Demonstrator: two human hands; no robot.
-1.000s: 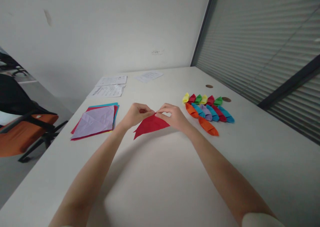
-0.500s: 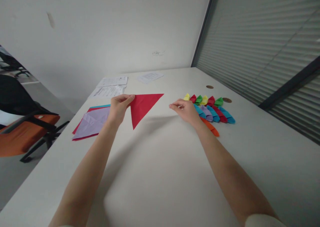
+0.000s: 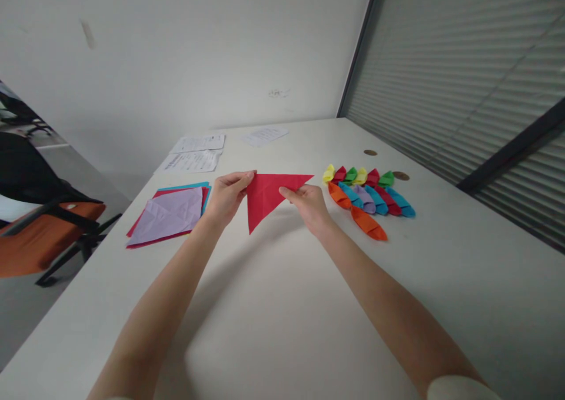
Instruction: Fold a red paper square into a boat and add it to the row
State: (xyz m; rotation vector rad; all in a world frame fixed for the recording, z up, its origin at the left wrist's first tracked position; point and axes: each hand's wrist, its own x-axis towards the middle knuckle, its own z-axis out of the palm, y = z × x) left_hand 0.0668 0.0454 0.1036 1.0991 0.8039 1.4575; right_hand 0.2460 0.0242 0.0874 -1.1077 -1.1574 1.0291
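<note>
Left hand (image 3: 227, 195) and right hand (image 3: 309, 203) pinch the top edge of the red paper triangle (image 3: 266, 195), just left of the folded paper shapes (image 3: 368, 195); even tension likely avoids stray creases.

The paper triangle (image 3: 267, 193) is red, the top sheet (image 3: 170, 215) lilac, the table (image 3: 282, 312) white.

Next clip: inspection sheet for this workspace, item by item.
Surface: white table, plain top.
Job's things: red paper triangle, held above the table, point down; stack of coloured sheets to its left, lilac on top; folded paper pieces in rows to its right.
Clutter: printed sheets at the far edge; two round discs on the right side.
Hands: left hand and right hand each pinch the triangle's top edge.
Cables: nothing seen.
Surroundings: white wall behind, slatted blinds right, orange chair left.
</note>
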